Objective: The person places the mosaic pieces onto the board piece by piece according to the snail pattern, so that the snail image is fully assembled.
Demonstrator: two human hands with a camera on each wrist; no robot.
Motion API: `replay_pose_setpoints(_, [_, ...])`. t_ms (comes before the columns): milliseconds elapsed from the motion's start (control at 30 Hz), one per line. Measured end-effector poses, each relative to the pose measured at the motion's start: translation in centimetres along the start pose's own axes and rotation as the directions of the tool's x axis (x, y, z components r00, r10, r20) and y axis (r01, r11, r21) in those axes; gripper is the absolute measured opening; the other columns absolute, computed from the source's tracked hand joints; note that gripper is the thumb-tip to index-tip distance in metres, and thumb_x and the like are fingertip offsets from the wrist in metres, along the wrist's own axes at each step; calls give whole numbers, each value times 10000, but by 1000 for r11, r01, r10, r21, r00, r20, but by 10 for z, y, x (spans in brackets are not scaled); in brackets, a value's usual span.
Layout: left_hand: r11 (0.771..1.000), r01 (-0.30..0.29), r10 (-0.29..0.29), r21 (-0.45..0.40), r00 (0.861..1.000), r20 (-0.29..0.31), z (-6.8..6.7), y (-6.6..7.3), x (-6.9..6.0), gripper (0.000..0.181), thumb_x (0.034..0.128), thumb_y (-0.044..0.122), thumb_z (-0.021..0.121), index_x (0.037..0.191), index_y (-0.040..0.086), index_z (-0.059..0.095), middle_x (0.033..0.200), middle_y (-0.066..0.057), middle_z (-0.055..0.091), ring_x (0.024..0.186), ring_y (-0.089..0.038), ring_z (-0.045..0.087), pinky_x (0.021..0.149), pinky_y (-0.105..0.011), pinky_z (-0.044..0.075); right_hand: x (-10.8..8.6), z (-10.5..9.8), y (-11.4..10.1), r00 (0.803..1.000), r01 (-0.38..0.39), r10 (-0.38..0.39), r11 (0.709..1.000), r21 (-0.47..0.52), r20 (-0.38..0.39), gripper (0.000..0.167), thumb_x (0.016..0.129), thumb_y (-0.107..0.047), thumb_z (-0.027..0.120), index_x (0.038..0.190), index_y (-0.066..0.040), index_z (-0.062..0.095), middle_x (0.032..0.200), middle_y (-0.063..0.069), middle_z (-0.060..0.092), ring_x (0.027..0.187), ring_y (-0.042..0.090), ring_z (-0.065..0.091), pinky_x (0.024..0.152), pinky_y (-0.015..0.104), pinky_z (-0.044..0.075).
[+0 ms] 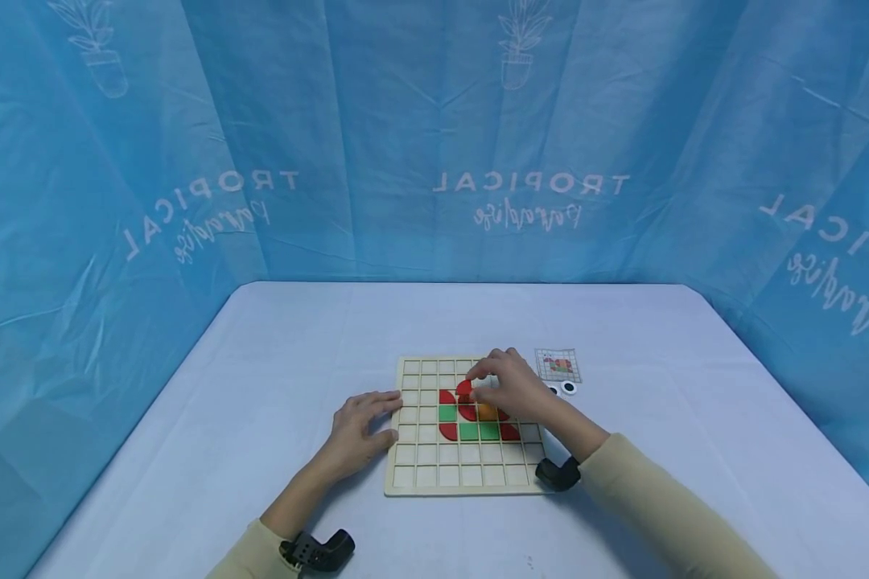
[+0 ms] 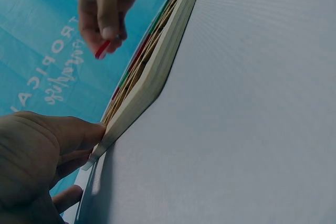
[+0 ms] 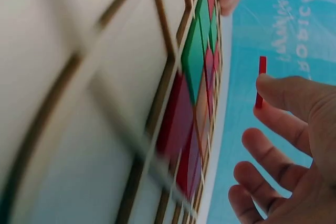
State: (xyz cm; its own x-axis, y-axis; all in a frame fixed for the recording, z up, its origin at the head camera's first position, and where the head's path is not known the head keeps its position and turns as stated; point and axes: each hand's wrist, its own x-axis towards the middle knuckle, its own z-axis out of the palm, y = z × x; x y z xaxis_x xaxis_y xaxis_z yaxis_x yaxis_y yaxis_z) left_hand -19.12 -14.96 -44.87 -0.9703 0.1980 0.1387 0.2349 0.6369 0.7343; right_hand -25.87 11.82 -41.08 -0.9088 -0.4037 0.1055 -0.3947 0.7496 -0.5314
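Note:
A wooden grid board [image 1: 427, 477] lies on the white table with red, green and orange tiles in its middle cells. Above it, my right hand [image 1: 510, 386] pinches a thin red tile [image 3: 262, 65] between thumb and index finger, the other fingers loosely bent. In the right wrist view that tile is held on edge, apart from the board. My left hand [image 1: 357, 432] touches the board's left edge with thumb and fingertips, its fingers spread and nearly straight. Green tiles [image 1: 479, 432] sit in the lower tile row, and an orange tile [image 1: 487, 412] is partly behind the right hand.
Beyond the board's upper right lies a small printed pattern card [image 1: 558, 366]. Close to it are two round white eye pieces [image 1: 568, 388], one partly hidden by the right hand. Blue printed cloth [image 1: 434, 241] stands behind and beside the table.

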Motion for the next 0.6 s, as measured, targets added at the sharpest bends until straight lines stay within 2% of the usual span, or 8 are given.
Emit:
replay_pose_setpoints(267, [1000, -7, 7, 14, 1000, 8, -1, 2, 0, 454, 805, 69, 670, 1253, 108, 609, 1396, -41, 517, 1348, -333, 316, 1109, -609, 128, 24, 23, -23, 999, 16, -15, 999, -46, 29, 208, 810, -278, 711, 1011, -228, 717, 981, -15, 625, 929, 156, 457, 749, 306, 436])
replay_pose_setpoints(600, [1000, 8, -8, -1, 1000, 18, -1, 1, 0, 455, 806, 81, 673, 1255, 121, 609, 1400, -23, 511, 1347, -317, 311, 1116, -594, 124, 33, 37, -34, 998, 35, -30, 992, -119, 49, 205, 799, -285, 730, 986, -202, 730, 916, -8, 641, 826, 153, 451, 699, 285, 378])
